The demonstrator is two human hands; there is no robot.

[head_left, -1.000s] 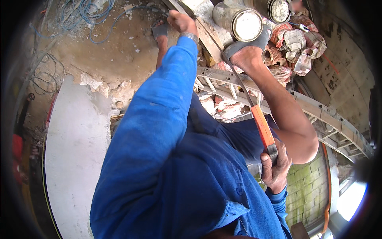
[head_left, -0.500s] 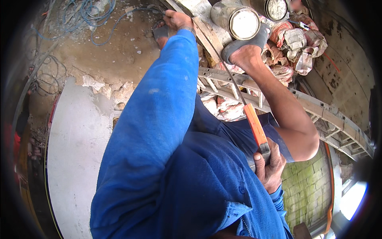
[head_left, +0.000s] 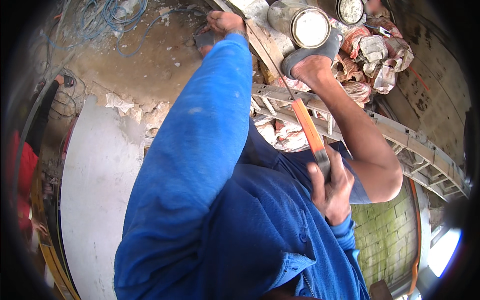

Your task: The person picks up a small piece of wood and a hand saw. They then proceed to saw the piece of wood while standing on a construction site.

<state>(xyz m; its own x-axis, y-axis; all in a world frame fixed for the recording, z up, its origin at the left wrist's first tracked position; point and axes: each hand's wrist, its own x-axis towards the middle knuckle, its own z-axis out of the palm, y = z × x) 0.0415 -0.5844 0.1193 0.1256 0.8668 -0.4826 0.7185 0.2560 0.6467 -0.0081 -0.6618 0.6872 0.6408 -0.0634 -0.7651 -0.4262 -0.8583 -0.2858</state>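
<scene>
A handsaw with an orange and dark handle [head_left: 311, 127] is gripped in my right hand [head_left: 334, 185], fingers wrapped round the dark end. Its blade, seen nearly edge-on as a thin dark line, runs up along a narrow wooden plank [head_left: 265, 45]. My left hand [head_left: 227, 22] is closed at the plank's upper part, its arm stretched forward; the exact finger contact is partly hidden. My sandalled foot [head_left: 312, 62] rests beside the plank's near end.
Paint-spattered buckets [head_left: 310, 29] stand past the foot, near crumpled sacks [head_left: 372, 55]. A metal ladder [head_left: 395, 132] lies across the right. Blue cable [head_left: 112, 17] coils at upper left, and a pale board [head_left: 97, 200] lies left. Another person's red sleeve [head_left: 25, 185] shows at the far left.
My right hand has pushed the handsaw forward and a little left, toward the plank. My left hand stays nearly in place. More of the other person has come into view at the left.
</scene>
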